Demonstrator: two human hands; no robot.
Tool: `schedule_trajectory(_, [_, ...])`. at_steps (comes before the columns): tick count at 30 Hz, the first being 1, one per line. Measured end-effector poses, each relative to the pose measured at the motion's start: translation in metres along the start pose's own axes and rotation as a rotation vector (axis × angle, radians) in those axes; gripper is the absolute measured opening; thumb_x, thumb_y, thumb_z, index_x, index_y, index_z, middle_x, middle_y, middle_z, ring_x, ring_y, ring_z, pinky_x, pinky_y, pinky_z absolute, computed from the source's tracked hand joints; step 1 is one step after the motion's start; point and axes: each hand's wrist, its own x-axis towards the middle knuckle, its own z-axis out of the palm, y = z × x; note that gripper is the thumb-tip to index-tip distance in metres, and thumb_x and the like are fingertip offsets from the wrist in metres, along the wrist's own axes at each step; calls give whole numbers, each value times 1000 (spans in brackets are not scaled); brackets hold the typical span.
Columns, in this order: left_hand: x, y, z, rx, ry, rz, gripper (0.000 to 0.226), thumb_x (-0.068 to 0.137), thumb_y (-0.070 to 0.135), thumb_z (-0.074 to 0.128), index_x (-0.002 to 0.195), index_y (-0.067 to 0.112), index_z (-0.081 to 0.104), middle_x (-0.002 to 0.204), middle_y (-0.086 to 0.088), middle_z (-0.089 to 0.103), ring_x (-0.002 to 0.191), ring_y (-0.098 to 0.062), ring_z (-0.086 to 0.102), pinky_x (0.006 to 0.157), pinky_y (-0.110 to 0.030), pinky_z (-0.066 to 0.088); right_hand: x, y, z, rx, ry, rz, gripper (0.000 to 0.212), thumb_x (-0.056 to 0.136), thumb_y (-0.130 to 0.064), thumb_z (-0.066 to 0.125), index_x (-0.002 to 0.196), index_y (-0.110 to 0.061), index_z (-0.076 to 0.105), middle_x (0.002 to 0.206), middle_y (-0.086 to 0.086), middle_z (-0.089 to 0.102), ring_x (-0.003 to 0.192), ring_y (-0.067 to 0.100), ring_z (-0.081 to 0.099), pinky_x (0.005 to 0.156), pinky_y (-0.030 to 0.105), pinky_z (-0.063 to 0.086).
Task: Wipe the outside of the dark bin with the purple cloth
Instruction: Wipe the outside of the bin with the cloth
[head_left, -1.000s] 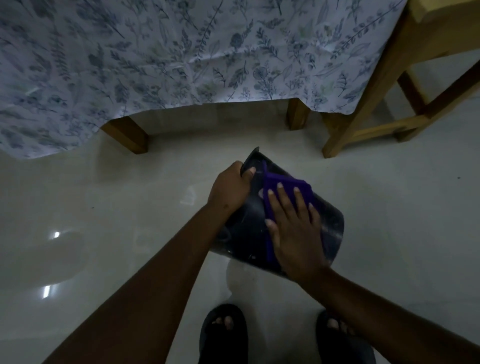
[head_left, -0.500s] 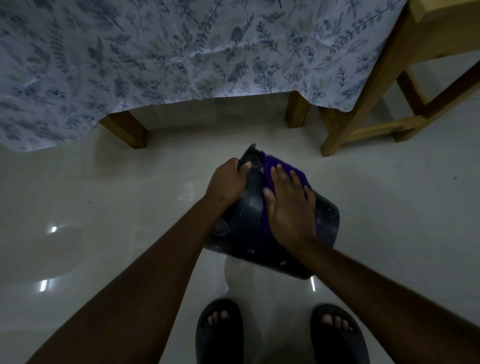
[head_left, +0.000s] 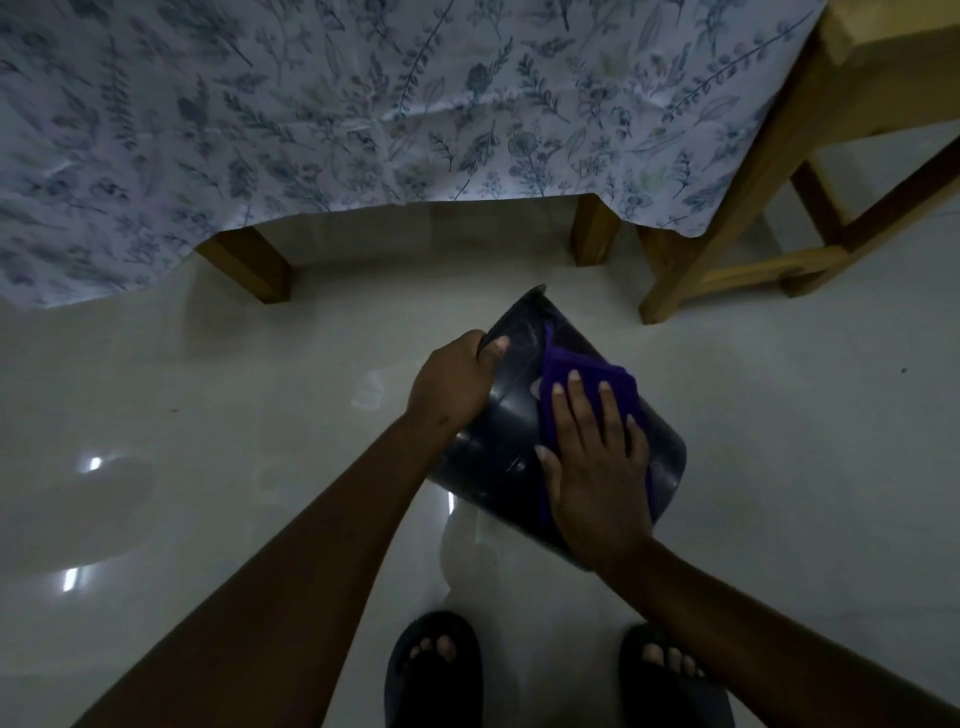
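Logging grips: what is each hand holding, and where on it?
Left hand grips the dark bin by its rim. Right hand presses the purple cloth flat against the bin's side.

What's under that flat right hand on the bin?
A folded purple cloth lies between the right hand and the dark plastic bin. Its far edge shows past the fingertips; the part beneath the palm is covered.

Purple cloth (head_left: 582, 376) mostly under right hand (head_left: 597, 467), dark bin (head_left: 498, 415) mouth unseen, sandals (head_left: 431, 670) cropped
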Motion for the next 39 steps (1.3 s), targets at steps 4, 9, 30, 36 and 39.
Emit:
schedule_trajectory(4, [2, 1, 3, 10, 25, 30, 32, 100, 43, 36, 85, 18, 50, 68, 6, 52, 63, -12, 51, 56, -25, 36, 71, 3, -12, 141, 2, 131, 56, 100, -43, 23, 150, -19, 24, 156, 5, 31, 143, 24, 30, 112, 45, 26])
schedule_trajectory(9, [-2, -9, 4, -23, 52, -5, 38, 100, 45, 37, 84, 14, 53, 76, -3, 59, 73, -23, 58, 64, -31, 42, 45, 21, -12, 141, -19, 222, 59, 98, -45, 20, 150, -17, 27, 153, 7, 37, 140, 28, 36, 112, 48, 31])
schedule_trajectory(30, [13, 15, -9, -50, -94, 3, 37, 99, 42, 40, 107, 11, 56, 94, -6, 63, 81, -21, 60, 67, -30, 45, 84, 6, -17, 110, -15, 150, 57, 101, -42, 25, 152, -16, 20, 158, 7, 28, 144, 25, 26, 115, 49, 24])
schedule_trajectory(36, [-19, -16, -9, 84, 55, 32, 36, 100, 43, 37, 100, 14, 58, 89, -2, 64, 83, -24, 62, 69, -29, 43, 93, 37, -26, 280, -106, 197, 55, 101, -38, 28, 152, -18, 24, 156, 6, 32, 141, 26, 33, 113, 45, 28])
schedule_trajectory(39, [2, 2, -7, 131, 69, 67, 36, 99, 44, 37, 89, 16, 56, 82, -2, 61, 76, -21, 58, 67, -30, 42, 32, 12, -11, -10, -20, 76, 59, 99, -40, 19, 154, -19, 14, 161, 6, 18, 147, 29, 19, 113, 50, 24])
